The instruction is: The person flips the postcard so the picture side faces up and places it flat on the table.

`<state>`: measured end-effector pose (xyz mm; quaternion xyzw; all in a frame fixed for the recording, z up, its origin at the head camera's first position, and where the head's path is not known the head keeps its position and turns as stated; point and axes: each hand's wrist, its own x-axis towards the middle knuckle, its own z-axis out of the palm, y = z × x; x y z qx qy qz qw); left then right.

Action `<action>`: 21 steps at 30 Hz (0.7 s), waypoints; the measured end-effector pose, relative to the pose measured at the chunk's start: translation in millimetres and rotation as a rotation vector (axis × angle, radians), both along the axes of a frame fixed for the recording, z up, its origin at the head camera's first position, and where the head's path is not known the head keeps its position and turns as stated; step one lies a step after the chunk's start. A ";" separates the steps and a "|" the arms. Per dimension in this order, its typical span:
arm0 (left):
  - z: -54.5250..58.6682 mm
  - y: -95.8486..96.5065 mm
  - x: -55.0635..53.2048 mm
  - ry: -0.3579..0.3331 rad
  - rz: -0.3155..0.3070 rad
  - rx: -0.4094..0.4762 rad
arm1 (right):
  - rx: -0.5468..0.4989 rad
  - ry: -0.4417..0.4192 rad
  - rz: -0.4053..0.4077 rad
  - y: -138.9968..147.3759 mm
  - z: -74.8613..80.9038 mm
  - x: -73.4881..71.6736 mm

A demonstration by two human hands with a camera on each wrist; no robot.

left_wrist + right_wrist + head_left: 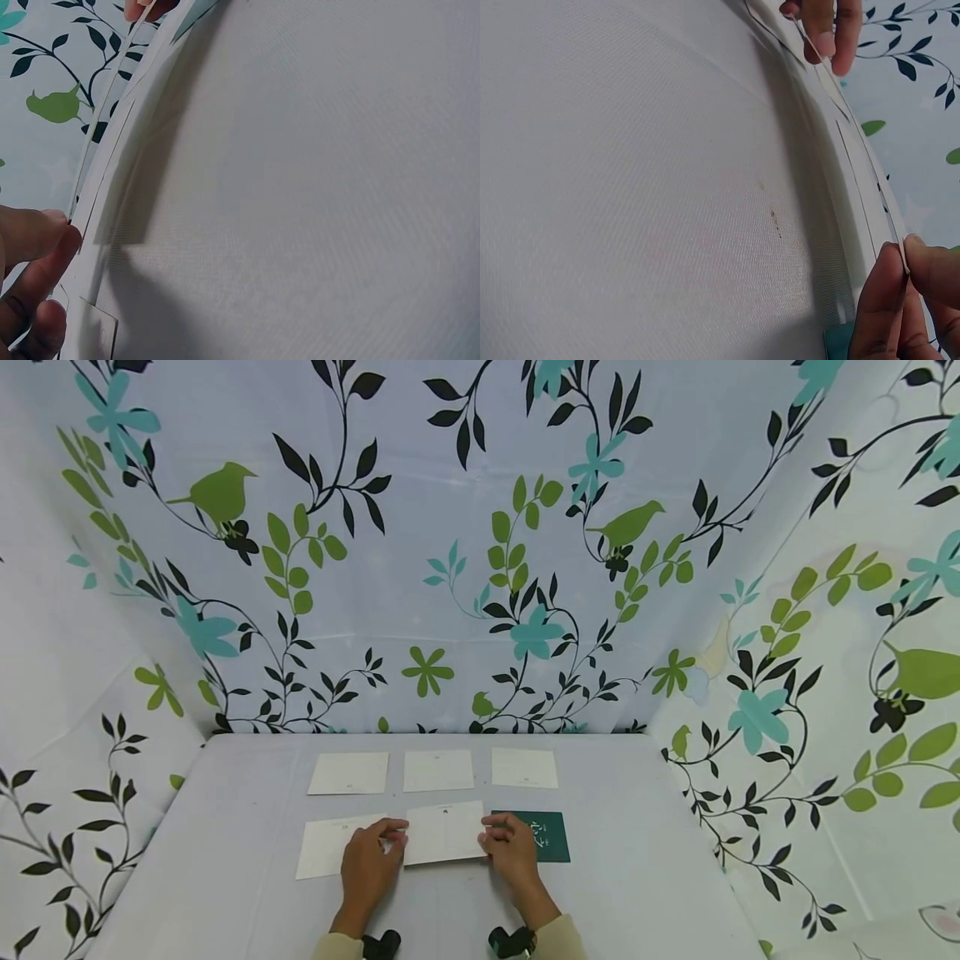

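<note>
Both hands hold a white card (pixel 446 833) raised slightly off the table, its near edge casting a shadow. My left hand (pixel 367 867) pinches the card's left edge between thumb and fingers. On the opposite edge, the thumb and fingers of my right hand (pixel 516 860) pinch it too. Seen nearly edge-on, the card (pixel 96 124) is a thin strip in the left wrist view. Another white card (pixel 324 847) lies beside and partly behind the left hand. A dark green card (pixel 553 837) with white lettering lies partly under the right hand.
Along the back of the white table (pixel 637 893) lie three white cards: one left (pixel 348 773), one middle (pixel 438 771), one right (pixel 524 768). Leaf-and-bird patterned cloth (pixel 450 610) hangs behind the table and at its sides.
</note>
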<state>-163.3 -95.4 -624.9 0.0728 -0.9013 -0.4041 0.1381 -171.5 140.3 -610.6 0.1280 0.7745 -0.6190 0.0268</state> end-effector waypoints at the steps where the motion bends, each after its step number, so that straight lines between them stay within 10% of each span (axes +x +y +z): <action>1: -0.3 -0.7 -0.2 0.008 0.000 0.002 | -0.001 -0.001 0.001 0.3 -0.2 0.1; 21: -4.0 -11.4 -2.3 -0.061 -0.029 0.120 | -0.077 -0.057 0.008 -0.7 6.4 -1.7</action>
